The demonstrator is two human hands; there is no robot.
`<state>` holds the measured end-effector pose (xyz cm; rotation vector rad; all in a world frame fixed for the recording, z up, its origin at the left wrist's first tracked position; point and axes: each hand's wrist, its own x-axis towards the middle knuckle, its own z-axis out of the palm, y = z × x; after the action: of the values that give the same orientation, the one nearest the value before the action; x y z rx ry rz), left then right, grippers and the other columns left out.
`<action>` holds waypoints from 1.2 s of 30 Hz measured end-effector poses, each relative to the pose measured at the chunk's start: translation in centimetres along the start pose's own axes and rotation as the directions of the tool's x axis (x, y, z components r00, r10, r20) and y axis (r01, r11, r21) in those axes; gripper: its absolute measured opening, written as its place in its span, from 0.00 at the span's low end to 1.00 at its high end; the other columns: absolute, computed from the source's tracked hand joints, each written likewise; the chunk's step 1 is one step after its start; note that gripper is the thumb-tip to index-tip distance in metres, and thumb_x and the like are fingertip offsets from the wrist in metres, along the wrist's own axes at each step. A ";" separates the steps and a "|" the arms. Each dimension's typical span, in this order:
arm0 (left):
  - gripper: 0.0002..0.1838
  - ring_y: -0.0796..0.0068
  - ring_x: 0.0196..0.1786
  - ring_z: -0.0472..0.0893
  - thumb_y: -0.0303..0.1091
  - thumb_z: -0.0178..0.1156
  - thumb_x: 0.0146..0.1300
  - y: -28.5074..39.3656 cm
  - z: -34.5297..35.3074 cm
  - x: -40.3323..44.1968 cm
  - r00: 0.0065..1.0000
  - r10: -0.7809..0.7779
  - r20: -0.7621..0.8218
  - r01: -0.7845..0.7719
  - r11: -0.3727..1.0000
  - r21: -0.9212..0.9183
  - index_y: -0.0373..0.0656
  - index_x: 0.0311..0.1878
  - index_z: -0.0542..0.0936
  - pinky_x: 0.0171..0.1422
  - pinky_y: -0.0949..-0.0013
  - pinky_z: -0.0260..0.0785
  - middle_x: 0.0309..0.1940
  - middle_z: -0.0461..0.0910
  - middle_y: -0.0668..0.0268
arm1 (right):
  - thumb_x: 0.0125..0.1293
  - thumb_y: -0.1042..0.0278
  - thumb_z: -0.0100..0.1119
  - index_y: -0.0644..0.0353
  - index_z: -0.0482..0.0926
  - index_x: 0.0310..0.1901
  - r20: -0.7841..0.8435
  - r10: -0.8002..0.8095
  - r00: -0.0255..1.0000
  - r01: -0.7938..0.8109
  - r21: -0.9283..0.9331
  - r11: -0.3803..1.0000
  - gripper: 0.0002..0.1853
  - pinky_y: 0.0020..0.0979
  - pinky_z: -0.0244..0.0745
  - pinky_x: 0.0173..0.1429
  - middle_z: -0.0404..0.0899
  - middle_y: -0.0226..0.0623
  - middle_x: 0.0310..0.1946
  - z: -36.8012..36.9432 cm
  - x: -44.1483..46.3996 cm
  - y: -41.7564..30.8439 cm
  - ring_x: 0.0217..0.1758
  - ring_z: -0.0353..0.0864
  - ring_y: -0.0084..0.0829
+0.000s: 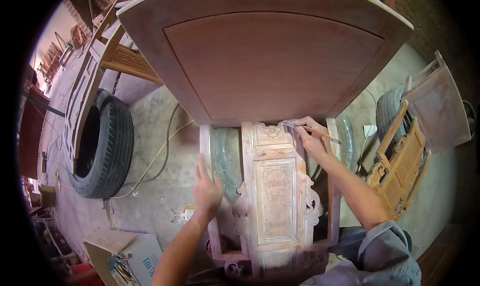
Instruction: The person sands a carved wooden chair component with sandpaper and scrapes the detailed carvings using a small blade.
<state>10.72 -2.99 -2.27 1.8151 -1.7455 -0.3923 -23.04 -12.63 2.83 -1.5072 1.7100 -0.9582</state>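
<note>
In front of me lies a wooden chair with a carved back panel (276, 198) and a broad, pale-coated seat (275, 61). My right hand (314, 140) grips a thin paintbrush (324, 134) near its bristles. The brush tip touches the carving at the top of the back panel, close to the seat's edge. My left hand (207, 191) is beside the chair's left post (206, 143), its fingers stretched out and holding nothing. Whether its fingertips press on the post I cannot tell.
Tyres (111, 146) stand under and around the furniture. Another chair frame (87, 93) is at left, and a carved chair (407, 158) lies at right. A cable (159, 153) crosses the concrete floor. An open cardboard box (135, 258) sits at lower left.
</note>
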 end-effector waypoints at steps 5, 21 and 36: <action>0.42 0.32 0.48 0.84 0.30 0.59 0.70 0.0 0.0 0.2 1.000 -0.008 0.003 0.008 1.000 -0.006 0.44 0.85 0.54 0.48 0.43 0.81 0.64 0.73 0.38 | 0.75 0.68 0.64 0.66 0.84 0.49 0.056 -0.046 0.997 0.045 0.015 0.999 0.10 0.31 0.80 0.47 0.88 0.38 0.37 -1.0 -0.6 -1.4 0.41 0.85 0.25; 0.43 0.31 0.61 0.80 0.29 0.59 0.70 0.8 -0.9 0.3 0.981 -0.145 0.126 0.150 0.988 -0.028 0.41 0.85 0.52 0.62 0.43 0.77 0.70 0.70 0.35 | 0.76 0.72 0.58 0.61 0.85 0.53 0.069 -0.002 0.998 -0.003 0.073 0.997 0.10 0.32 0.82 0.45 0.90 0.43 0.41 0.9 -1.7 -2.4 0.40 0.89 0.32; 0.43 0.34 0.50 0.83 0.32 0.59 0.69 0.2 -0.5 0.4 0.988 -0.123 0.089 0.124 0.992 0.001 0.42 0.85 0.54 0.51 0.42 0.80 0.65 0.72 0.42 | 0.75 0.71 0.64 0.65 0.85 0.53 0.246 -0.246 0.938 0.273 -0.082 0.958 0.10 0.32 0.83 0.49 0.92 0.44 0.39 2.5 1.2 -4.1 0.41 0.91 0.30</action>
<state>10.89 -3.23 -1.73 1.9353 -1.6940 -0.5341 -18.98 -14.39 5.04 -1.8788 1.4430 -0.7838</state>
